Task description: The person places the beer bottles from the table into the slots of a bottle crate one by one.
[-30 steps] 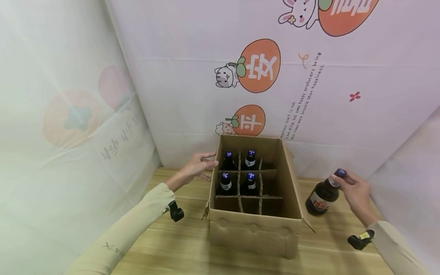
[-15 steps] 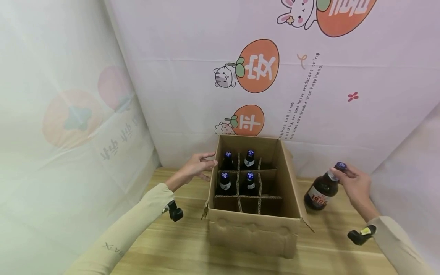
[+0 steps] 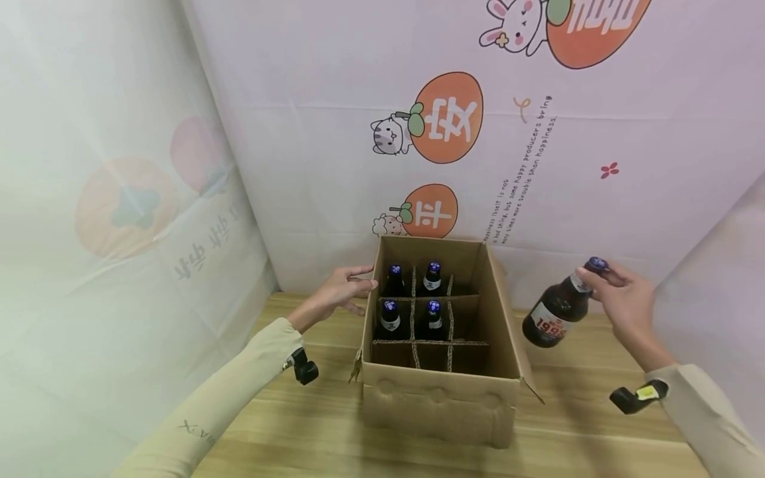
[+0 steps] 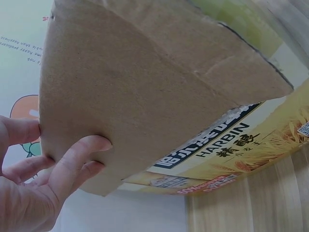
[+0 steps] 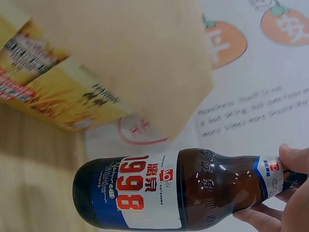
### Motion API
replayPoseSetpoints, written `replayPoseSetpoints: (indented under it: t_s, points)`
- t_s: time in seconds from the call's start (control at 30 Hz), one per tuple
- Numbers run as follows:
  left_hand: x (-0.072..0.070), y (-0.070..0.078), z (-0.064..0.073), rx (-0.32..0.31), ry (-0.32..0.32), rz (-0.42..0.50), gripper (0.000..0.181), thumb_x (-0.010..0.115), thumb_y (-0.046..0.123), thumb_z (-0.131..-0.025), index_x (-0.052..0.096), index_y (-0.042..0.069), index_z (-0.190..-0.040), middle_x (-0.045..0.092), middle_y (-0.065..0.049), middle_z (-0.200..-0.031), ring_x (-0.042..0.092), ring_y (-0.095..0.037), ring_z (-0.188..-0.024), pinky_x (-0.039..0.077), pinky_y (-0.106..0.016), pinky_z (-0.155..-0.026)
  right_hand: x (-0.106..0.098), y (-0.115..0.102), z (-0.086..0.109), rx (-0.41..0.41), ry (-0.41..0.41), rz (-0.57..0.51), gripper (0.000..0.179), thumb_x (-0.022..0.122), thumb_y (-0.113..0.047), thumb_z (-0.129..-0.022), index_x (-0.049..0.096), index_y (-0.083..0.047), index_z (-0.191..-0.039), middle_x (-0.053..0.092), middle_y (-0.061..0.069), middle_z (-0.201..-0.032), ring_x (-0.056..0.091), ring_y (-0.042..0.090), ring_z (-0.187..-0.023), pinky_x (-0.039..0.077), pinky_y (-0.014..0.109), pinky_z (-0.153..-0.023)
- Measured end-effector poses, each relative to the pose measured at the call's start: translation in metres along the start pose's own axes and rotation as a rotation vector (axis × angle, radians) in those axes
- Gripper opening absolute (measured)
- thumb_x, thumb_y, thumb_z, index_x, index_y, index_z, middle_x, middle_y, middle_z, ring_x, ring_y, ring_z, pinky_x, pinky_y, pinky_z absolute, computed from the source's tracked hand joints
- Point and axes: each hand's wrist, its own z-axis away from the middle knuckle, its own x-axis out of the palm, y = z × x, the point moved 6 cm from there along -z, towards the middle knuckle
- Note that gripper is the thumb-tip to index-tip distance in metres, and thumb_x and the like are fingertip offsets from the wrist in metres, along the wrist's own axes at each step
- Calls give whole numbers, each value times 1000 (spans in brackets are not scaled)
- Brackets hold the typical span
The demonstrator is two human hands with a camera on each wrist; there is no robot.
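Observation:
My right hand [image 3: 627,302] holds a brown beer bottle [image 3: 556,312] by its neck, to the right of the cardboard box [image 3: 439,405]. The bottle is tilted, its blue cap toward the hand and its base off the table. In the right wrist view the beer bottle [image 5: 140,191] shows a white and blue label reading 1998. My left hand [image 3: 343,290] touches the box's left side near the top. In the left wrist view, fingers [image 4: 77,159] rest against a brown flap [image 4: 120,87]. Several capped bottles [image 3: 434,318] stand in the box's divided compartments, their lower parts hidden.
Cardboard dividers [image 3: 451,342] split the box, and the right column and front row hold no visible bottles. The box stands on a wooden table [image 3: 299,425]. A printed white cloth [image 3: 335,166] hangs close behind, with more cloth at both sides.
My right hand has lifted the beer bottle up off the table, tilting it further with its base toward the box. The left hand has stayed at the box's side.

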Motion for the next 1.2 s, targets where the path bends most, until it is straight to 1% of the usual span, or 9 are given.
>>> replayPoseSetpoints:
  t_s: [0.1, 0.2, 0.43, 0.5, 0.6, 0.7, 0.77, 1.0, 1.2]
  points:
    - [0, 0, 0, -2, -2, 0, 63, 64, 14, -104, 38, 7, -161, 52, -28, -152, 54, -50, -136, 68, -46, -84, 4, -15, 1, -14, -3, -6, 75, 82, -13, -93, 41, 12, -151, 73, -30, -87, 71, -10, -75, 61, 11, -68]
    - [0, -1, -1, -6, -1, 2, 63, 64, 13, -104, 38, 6, -161, 54, -27, -150, 56, -50, -134, 69, -46, -83, 7, -29, 0, -22, -3, -40, 77, 82, -11, -91, 39, 13, -151, 74, -29, -86, 72, -8, -75, 61, 11, -68]
    - [0, -1, -3, -5, 5, 1, 62, 65, 12, -104, 39, 5, -160, 55, -27, -149, 58, -50, -132, 69, -46, -82, 12, -55, -2, -44, 7, -83, 73, 84, -11, -89, 46, 9, -149, 76, -26, -88, 73, -5, -77, 62, 12, -71]
    - [0, 0, -3, -9, 2, 5, 63, 65, 12, -103, 39, 5, -160, 55, -27, -149, 58, -50, -132, 69, -46, -83, 13, -62, -2, -54, 13, -115, 69, 85, -10, -88, 52, 4, -147, 77, -24, -89, 74, -4, -78, 62, 12, -71]
    - [0, 0, -2, -14, 1, 9, 63, 65, 12, -103, 39, 5, -160, 55, -27, -149, 58, -49, -132, 69, -46, -83, 14, -72, -4, -82, 30, -185, 51, 86, -6, -87, 67, -9, -135, 79, -19, -90, 75, -2, -78, 63, 14, -71]
    - [1, 1, -2, -12, -1, 6, 63, 65, 12, -103, 39, 4, -160, 55, -28, -149, 59, -49, -132, 69, -46, -83, 14, -82, -4, -109, 43, -234, 38, 85, -3, -86, 76, -19, -118, 80, -15, -90, 76, -1, -77, 63, 15, -70]
    - [1, 1, -3, -12, -4, 5, 63, 65, 12, -103, 39, 4, -160, 55, -28, -149, 59, -49, -131, 69, -45, -83, 13, -89, -3, -127, 47, -251, 35, 85, -1, -85, 78, -21, -113, 80, -14, -91, 76, 0, -78, 63, 14, -70]
    - [-1, 1, -2, -9, 1, 3, 63, 64, 11, -103, 39, 4, -160, 55, -27, -149, 58, -50, -132, 69, -44, -81, 18, -113, -4, -205, 33, -313, 35, 86, 3, -83, 80, -13, -112, 82, -6, -93, 77, 5, -78, 64, 19, -64]
    - [-2, 1, -3, 8, 3, 0, 63, 65, 12, -103, 39, 4, -160, 55, -28, -149, 59, -50, -131, 69, -44, -80, 25, -125, -1, -194, 7, -339, 34, 86, 5, -82, 81, -14, -109, 82, -5, -92, 78, 6, -78, 64, 21, -62]
